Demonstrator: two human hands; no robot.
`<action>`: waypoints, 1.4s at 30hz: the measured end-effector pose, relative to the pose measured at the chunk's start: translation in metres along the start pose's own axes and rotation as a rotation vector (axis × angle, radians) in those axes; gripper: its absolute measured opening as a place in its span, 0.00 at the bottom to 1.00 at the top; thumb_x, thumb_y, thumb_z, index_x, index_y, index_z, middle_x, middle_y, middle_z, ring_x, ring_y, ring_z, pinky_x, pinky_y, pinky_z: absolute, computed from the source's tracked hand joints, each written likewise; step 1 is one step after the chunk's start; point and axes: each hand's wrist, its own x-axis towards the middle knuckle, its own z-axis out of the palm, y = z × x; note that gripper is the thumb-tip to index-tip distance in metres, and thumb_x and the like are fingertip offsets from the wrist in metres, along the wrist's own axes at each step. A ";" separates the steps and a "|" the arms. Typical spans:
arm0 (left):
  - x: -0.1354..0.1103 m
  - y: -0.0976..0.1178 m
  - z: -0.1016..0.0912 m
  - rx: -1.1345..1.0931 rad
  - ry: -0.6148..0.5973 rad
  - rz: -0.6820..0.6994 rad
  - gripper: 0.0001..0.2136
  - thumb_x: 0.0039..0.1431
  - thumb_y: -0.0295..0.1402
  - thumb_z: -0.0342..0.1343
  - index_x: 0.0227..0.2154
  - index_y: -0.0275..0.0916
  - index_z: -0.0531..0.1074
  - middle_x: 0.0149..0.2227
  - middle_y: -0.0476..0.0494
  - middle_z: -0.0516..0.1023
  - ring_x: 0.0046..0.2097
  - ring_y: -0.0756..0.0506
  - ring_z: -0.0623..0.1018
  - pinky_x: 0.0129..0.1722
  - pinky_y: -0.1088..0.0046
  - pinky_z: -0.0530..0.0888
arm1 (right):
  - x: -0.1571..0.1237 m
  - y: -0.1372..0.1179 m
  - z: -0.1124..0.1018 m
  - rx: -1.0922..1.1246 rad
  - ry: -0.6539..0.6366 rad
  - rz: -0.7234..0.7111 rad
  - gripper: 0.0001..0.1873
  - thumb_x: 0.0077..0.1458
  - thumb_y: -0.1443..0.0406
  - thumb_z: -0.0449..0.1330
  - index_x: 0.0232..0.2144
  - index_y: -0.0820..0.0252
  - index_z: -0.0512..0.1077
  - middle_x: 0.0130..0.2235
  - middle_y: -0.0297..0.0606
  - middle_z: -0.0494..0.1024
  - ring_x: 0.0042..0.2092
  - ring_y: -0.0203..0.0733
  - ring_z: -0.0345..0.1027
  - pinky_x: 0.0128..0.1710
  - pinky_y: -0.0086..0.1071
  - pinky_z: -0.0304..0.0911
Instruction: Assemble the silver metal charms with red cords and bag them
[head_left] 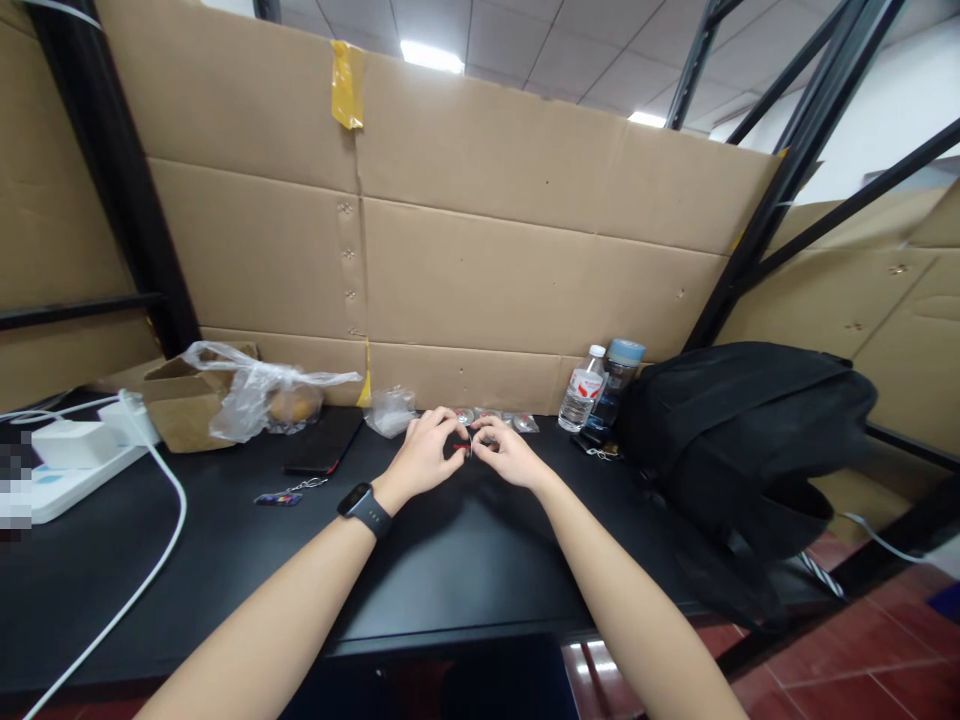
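Observation:
My left hand [424, 452] and my right hand [508, 455] meet over the black table [465, 560], fingers curled toward each other. Between the fingertips sits a small red thing [460, 449], too small to name; both hands pinch it. A black watch [365, 508] is on my left wrist. Just behind the hands lie several small clear packets [504, 419] with round pieces inside. A crumpled clear bag [391, 410] rests left of them.
A black backpack [739, 440] fills the table's right end, two bottles [592, 390] beside it. A dark phone [324, 442], a keychain [285, 494], a cardboard box [180, 400] with plastic bag [259, 395], and a white power strip [67, 465] with cable lie left. Cardboard walls stand behind.

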 end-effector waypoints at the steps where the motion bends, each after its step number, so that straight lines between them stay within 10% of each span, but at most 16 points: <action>1: 0.000 0.001 -0.002 -0.002 -0.017 -0.010 0.13 0.56 0.32 0.61 0.45 0.44 0.74 0.50 0.43 0.74 0.53 0.39 0.71 0.51 0.59 0.66 | 0.000 0.001 0.000 -0.010 0.000 -0.013 0.07 0.60 0.62 0.61 0.32 0.59 0.75 0.54 0.44 0.71 0.56 0.46 0.67 0.46 0.36 0.68; 7: -0.002 0.001 0.001 0.013 -0.135 -0.029 0.17 0.57 0.47 0.62 0.46 0.45 0.73 0.52 0.43 0.74 0.52 0.37 0.71 0.50 0.58 0.66 | -0.002 0.000 0.000 -0.050 -0.004 -0.026 0.05 0.60 0.63 0.61 0.32 0.58 0.75 0.54 0.44 0.70 0.58 0.48 0.64 0.49 0.39 0.66; 19: 0.002 -0.043 -0.016 -0.078 -0.277 -0.045 0.17 0.65 0.39 0.52 0.53 0.40 0.73 0.51 0.38 0.79 0.49 0.41 0.77 0.50 0.65 0.71 | -0.001 0.008 -0.004 -0.171 0.006 -0.022 0.05 0.58 0.67 0.62 0.30 0.59 0.75 0.53 0.45 0.71 0.60 0.49 0.64 0.55 0.41 0.62; 27: -0.003 -0.079 -0.054 -0.063 -0.753 -0.295 0.11 0.53 0.37 0.58 0.35 0.39 0.81 0.35 0.45 0.84 0.35 0.45 0.80 0.37 0.74 0.71 | -0.005 0.022 -0.030 -0.232 -0.068 0.068 0.09 0.58 0.64 0.62 0.41 0.59 0.77 0.41 0.40 0.80 0.38 0.41 0.73 0.42 0.35 0.67; 33: -0.006 -0.087 -0.054 0.003 -0.765 -0.369 0.07 0.46 0.36 0.61 0.27 0.40 0.79 0.29 0.47 0.83 0.32 0.46 0.78 0.32 0.75 0.69 | -0.022 0.047 -0.074 -0.323 -0.277 0.364 0.31 0.33 0.63 0.76 0.45 0.58 0.79 0.43 0.40 0.81 0.41 0.46 0.75 0.42 0.33 0.68; 42: -0.006 -0.093 -0.047 0.020 -0.764 -0.414 0.04 0.43 0.31 0.61 0.24 0.41 0.80 0.31 0.45 0.84 0.34 0.44 0.80 0.35 0.74 0.70 | -0.025 0.055 -0.084 -0.285 -0.335 0.428 0.32 0.35 0.63 0.75 0.47 0.58 0.78 0.42 0.38 0.81 0.37 0.41 0.75 0.37 0.29 0.67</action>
